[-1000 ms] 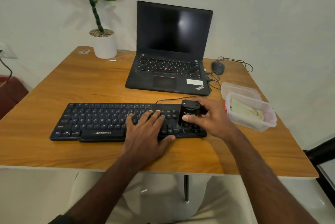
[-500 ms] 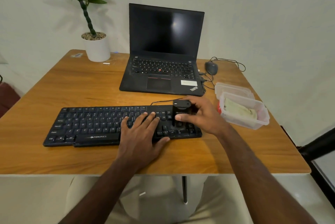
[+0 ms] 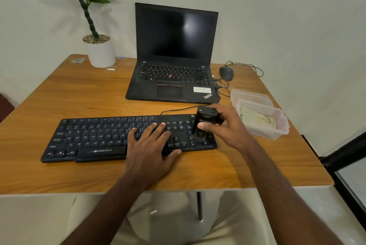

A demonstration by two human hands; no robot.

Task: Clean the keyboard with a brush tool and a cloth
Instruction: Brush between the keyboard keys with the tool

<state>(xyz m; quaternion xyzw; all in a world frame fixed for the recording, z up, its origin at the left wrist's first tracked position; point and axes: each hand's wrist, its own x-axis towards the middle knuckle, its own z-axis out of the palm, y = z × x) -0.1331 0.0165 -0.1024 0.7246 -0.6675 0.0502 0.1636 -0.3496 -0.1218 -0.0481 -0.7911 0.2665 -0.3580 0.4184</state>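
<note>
1. Little has shifted: my right hand [image 3: 227,125] still grips the black brush tool [image 3: 204,123] on the keyboard's [image 3: 99,137] right end.
2. My left hand [image 3: 150,145] stays flat, fingers spread over the keys.
3. A cloth [image 3: 257,119] lies in the plastic container [image 3: 281,127] just right of the keyboard, on the wooden table [image 3: 79,94].

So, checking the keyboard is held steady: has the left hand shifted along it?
No. The left hand lies flat on the same keys of the keyboard, just right of its spacebar.
</note>
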